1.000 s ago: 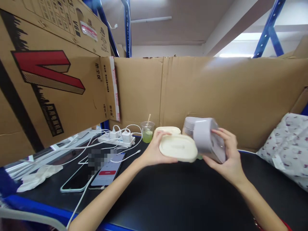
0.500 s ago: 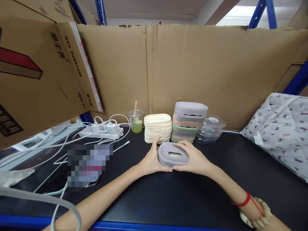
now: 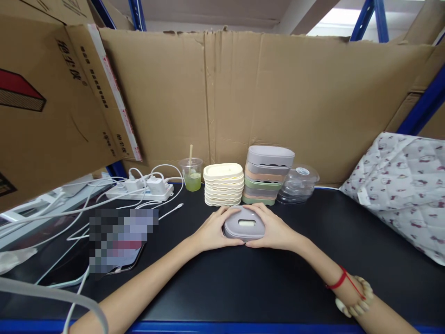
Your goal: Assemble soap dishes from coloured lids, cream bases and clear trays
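A grey oval plastic box [image 3: 245, 231] with a slot in its top lies between my hands on the dark table; something cream-coloured shows through the slot. My left hand [image 3: 217, 230] grips its left side, thumb along the front. Wrapped round the right side is my right hand [image 3: 273, 228], its thumb also at the front edge. Just behind stand a pile of cream wavy-edged trays [image 3: 223, 184] and a taller stack of grey, peach and green oval shells [image 3: 269, 175].
Clear plastic containers [image 3: 299, 185] stand right of the stack, a cup of green drink [image 3: 193, 178] left of the trays. A power strip [image 3: 139, 189] with tangled cables and a phone-like device [image 3: 121, 241] lie left. A patterned cloth bag [image 3: 403, 195] is at right; cardboard [image 3: 278, 93] walls the back.
My left fingers have come down from their raised position onto the top of the grey box. Both hands still hold it, and the whole view has shifted slightly.
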Motion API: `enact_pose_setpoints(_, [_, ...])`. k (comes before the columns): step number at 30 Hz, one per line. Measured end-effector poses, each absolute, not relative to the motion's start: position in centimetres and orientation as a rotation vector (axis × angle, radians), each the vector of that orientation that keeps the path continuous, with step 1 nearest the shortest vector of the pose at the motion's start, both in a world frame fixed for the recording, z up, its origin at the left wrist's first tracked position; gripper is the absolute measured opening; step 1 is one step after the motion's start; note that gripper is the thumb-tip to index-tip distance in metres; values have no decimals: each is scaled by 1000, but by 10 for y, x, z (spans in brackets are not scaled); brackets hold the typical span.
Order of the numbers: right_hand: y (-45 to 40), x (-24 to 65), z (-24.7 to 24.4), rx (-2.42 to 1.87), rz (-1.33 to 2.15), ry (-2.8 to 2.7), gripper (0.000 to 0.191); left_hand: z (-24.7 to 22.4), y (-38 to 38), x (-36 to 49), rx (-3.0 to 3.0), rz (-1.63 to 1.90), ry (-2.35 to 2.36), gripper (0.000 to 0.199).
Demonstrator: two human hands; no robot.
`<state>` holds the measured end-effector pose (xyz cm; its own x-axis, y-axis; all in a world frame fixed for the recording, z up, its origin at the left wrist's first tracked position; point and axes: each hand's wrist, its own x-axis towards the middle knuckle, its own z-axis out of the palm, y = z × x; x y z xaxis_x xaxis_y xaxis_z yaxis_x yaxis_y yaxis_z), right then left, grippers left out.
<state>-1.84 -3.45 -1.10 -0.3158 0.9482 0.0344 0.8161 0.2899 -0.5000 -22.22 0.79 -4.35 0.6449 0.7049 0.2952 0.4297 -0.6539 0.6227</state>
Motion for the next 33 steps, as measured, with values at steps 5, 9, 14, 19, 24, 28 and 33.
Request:
enact_pose_setpoints(5, [-34, -18, -13, -1618, 515, -2232, 88, -42, 6, -221, 2266, 723, 898, 89])
enact_pose_setpoints(9, [-36, -23, -16, -1650, 398, -2244, 86, -37, -1, -218, 1930, 806, 944, 87])
enact_pose_setpoints(14, [-42, -28, -24, -1329, -129, -2248, 82, -24, -10, -213, 1325, 1019, 1007, 79])
enact_pose_setpoints(19, [-43, -29, -28, -1079, -109, -1995, 83, -15, -15, -211, 1087, 1038, 859, 65])
enact_pose_setpoints(24, [-40, -31, -14, -1171, 710, -1447, 80, -16, -16, -212, 1018, 1127, 825, 58])
enact_pose_setpoints(28, [-42, -38, -3, -1186, 1061, -1214, 82, -17, -17, -213, 993, 1131, 822, 56])
enact_pose_setpoints(33, [-45, -35, 0, -1199, 899, -1374, 63, -13, -18, -213, 974, 1123, 819, 54])
